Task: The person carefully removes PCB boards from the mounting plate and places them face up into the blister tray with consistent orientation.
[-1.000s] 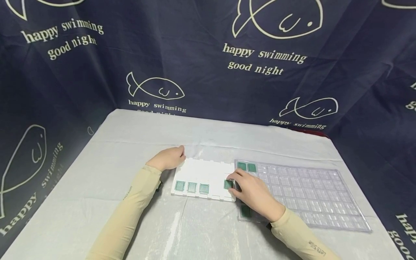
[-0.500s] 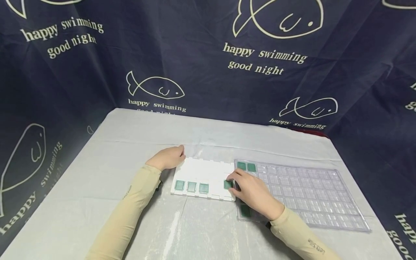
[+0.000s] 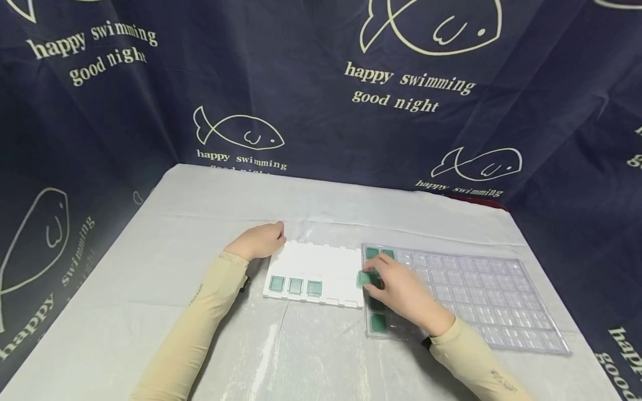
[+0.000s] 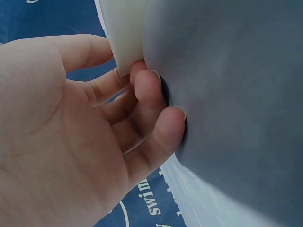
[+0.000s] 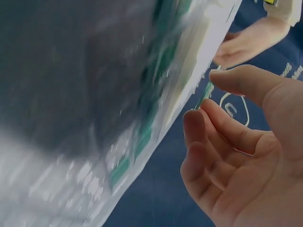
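A flat white panel (image 3: 321, 262) lies mid-table, with three small green circuit boards (image 3: 295, 285) in a row along its near side. My left hand (image 3: 258, 241) is at the panel's far left corner. In the left wrist view, the thumb and fingers (image 4: 149, 87) of this hand hold that corner. Another green circuit board (image 3: 363, 278) is pinched by its edges between the thumb and fingers of my right hand (image 3: 403, 289). In the right wrist view this circuit board (image 5: 205, 94) appears edge-on, over the panel's right edge and the clear tray.
Right of the panel lies a clear plastic tray (image 3: 451, 278) with many compartments. Green boards (image 3: 378, 322) sit in its leftmost columns, partly hidden by my right hand. A white cloth (image 3: 215, 345) covers the table, and a dark blue printed curtain (image 3: 321, 100) hangs behind.
My right hand has moved right, taking the green circuit board off the panel's right end toward the tray. The left hand stays at the corner.
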The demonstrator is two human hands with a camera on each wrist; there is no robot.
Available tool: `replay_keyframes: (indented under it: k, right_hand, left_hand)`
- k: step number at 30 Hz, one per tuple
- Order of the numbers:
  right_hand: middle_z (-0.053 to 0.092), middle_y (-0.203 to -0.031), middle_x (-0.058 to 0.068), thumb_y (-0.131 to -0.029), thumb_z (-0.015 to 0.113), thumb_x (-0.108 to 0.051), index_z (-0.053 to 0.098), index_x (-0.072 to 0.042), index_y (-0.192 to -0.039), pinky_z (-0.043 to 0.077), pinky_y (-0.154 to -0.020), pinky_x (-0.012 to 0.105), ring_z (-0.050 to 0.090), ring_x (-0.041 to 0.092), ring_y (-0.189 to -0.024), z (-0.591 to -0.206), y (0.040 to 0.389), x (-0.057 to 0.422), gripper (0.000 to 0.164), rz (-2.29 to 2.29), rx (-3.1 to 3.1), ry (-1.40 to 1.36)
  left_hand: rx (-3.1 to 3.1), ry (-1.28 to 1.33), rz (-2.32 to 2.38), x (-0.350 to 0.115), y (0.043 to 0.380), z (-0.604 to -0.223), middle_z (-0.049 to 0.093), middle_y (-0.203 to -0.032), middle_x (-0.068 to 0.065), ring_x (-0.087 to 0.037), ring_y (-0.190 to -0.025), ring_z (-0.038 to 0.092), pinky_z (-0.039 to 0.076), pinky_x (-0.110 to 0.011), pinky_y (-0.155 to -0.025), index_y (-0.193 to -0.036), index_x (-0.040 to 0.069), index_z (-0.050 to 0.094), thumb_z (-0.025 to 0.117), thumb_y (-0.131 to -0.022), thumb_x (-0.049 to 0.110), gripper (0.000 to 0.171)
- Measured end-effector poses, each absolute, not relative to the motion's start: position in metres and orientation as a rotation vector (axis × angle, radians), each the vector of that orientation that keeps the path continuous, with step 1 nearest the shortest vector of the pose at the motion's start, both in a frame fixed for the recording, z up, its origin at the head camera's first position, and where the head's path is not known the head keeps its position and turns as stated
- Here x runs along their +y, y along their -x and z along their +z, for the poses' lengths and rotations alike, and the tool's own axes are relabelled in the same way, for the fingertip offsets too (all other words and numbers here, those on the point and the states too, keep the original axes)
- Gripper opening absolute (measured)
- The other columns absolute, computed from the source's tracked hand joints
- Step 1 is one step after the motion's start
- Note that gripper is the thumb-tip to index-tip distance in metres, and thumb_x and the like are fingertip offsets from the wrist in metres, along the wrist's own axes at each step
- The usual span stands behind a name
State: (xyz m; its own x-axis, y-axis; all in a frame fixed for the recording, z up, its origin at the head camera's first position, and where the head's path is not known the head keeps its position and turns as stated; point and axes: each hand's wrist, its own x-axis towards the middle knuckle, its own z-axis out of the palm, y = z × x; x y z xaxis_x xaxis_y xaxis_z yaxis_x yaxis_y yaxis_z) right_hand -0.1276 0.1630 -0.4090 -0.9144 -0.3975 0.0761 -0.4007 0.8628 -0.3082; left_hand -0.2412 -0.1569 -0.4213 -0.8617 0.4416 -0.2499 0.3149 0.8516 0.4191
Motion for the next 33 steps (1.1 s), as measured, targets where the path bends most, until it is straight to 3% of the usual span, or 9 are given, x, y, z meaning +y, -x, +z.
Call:
replay_keyframes:
  k: [14,22,33]
  right_hand:
    - [0.071,-0.108,0.005,-0.084,0.081,-0.014,0.070,-0.010,-0.110,0.046,-0.063,0.027,0.057,0.011,-0.073,-0.409,0.147,0.218,0.028,0.448,-3.027,-0.541]
    - [0.071,-0.116,0.005,-0.086,0.080,-0.017,0.072,-0.013,-0.112,0.057,-0.078,0.045,0.068,0.021,-0.092,-0.417,0.151,0.223,0.028,0.416,-3.058,-0.538]
    - [0.070,-0.118,0.007,-0.085,0.081,-0.017,0.072,-0.012,-0.114,0.058,-0.086,0.052,0.070,0.031,-0.105,-0.421,0.152,0.223,0.030,0.403,-3.058,-0.543]
  left_hand:
    - [2.693,-0.569,0.526,-0.159,0.241,-0.418,0.068,-0.110,-0.015,-0.032,-0.105,0.066,0.052,-0.051,-0.102,-0.117,0.002,0.056,0.040,-0.106,0.023,0.029]
    - [2.685,-0.575,0.537,-0.157,0.238,-0.417,0.068,-0.112,-0.016,-0.034,-0.109,0.066,0.051,-0.051,-0.103,-0.117,0.002,0.056,0.040,-0.106,0.022,0.028]
    - [2.686,-0.573,0.527,-0.157,0.239,-0.417,0.068,-0.110,-0.015,-0.032,-0.106,0.067,0.051,-0.051,-0.102,-0.116,0.002,0.056,0.040,-0.106,0.022,0.027]
